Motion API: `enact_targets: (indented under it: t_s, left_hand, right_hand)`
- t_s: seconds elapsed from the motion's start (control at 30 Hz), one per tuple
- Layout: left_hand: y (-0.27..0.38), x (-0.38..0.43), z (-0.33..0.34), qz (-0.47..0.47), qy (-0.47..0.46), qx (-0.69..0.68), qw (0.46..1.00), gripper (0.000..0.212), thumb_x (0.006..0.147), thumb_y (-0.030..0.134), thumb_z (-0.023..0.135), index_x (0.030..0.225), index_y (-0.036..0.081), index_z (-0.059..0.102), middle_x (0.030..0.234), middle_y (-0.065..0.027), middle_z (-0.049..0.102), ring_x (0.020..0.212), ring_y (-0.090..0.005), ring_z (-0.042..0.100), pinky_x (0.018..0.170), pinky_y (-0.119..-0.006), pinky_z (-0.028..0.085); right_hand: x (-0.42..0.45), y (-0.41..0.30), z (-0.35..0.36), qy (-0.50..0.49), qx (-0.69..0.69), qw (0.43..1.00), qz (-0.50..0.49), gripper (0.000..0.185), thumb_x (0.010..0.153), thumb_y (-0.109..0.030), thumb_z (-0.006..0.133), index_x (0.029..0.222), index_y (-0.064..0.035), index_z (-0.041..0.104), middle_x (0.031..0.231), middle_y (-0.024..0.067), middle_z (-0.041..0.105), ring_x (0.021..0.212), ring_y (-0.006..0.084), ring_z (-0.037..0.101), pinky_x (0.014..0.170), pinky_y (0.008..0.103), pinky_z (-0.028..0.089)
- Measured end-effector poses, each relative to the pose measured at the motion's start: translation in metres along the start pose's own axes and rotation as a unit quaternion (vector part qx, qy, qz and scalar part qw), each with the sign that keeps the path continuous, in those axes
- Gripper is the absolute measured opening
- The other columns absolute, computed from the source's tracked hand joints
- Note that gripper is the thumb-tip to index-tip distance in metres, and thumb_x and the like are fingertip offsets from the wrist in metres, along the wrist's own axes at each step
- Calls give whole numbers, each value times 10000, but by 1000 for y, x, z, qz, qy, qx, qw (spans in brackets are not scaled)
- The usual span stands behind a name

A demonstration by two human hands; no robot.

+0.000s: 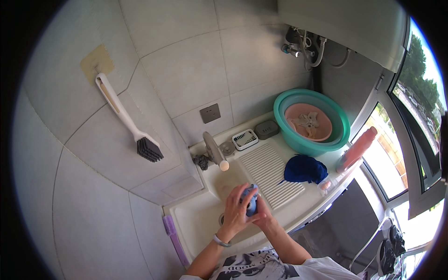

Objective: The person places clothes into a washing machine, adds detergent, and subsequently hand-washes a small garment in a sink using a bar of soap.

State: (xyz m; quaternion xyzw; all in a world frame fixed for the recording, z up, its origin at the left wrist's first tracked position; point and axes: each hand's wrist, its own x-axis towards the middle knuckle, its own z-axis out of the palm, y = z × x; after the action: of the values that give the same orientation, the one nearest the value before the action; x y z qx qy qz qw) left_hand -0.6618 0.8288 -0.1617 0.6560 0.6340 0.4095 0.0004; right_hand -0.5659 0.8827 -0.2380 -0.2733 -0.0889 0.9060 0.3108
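A small blue cloth (251, 206), bunched up, is held between both hands above the basin of a white laundry sink (199, 213). My left hand (238, 210), with a bracelet at the wrist, curls its fingers over the cloth from the left side. On the right, my right hand (263, 211) closes around its other side. Behind the hands stands a metal faucet (213, 150), its spout pointing over the basin; whether water runs cannot be seen. The sink's ribbed washboard (266, 168) lies just right of the cloth.
Nested basins (280, 119), one holding pale cloth, stand at the back right. Nearby are a soap dish (245, 139), a grey box (266, 130), a dark blue cloth (304, 169) and a pink bottle (358, 148). Brushes include a purple one (176, 241) and one hanging on the wall (119, 112).
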Motion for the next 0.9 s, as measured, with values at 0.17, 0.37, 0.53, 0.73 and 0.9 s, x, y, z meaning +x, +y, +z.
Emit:
enact_targets:
  t_s: [0.17, 0.37, 0.53, 0.73, 0.9]
  left_hand:
    - [-22, -25, 19, -37, -40, -51, 997, 358, 855, 375, 638, 1015, 58, 594, 1041, -115, 607, 924, -271, 584, 786, -400, 479]
    - [-45, -22, 28, -315, -32, -606, 730, 341, 933, 365, 560, 887, 27, 565, 790, -41, 570, 746, -132, 577, 686, -299, 500]
    - [-59, 3, 29, -258, 22, -382, 887, 204, 955, 198, 521, 972, 2, 574, 941, -99, 597, 883, -225, 571, 797, -342, 472]
    - [-16, -4, 8, 17, -19, -130, 991, 252, 854, 95, 587, 1104, 69, 572, 1165, -169, 536, 991, -336, 555, 825, -349, 467]
    - [-31, -29, 28, -151, 39, -156, 975, 159, 872, 173, 602, 956, 39, 589, 943, -158, 600, 818, -307, 588, 735, -347, 471]
  right_hand:
    - [0, 0, 3, 25, -9, 1000, 5, 235, 956, -372, 501, 929, -152, 580, 910, -8, 636, 790, 132, 617, 712, 299, 526]
    - [10, 15, -10, -64, 5, 995, 71, 280, 944, -399, 509, 1041, -148, 584, 967, 6, 639, 861, 167, 623, 768, 351, 530]
    - [8, 13, -4, 43, -130, 989, 52, 430, 994, -414, 316, 1206, -109, 532, 1159, 56, 609, 1040, 206, 606, 916, 389, 496]
    - [4, -5, -21, -13, -81, 995, 51, 394, 991, -380, 343, 1206, -108, 530, 1149, 58, 606, 1031, 199, 608, 888, 368, 509]
    - [-7, 28, 3, 137, -213, 961, -112, 296, 981, -288, 414, 1142, -67, 526, 1091, 76, 595, 959, 200, 602, 833, 362, 507]
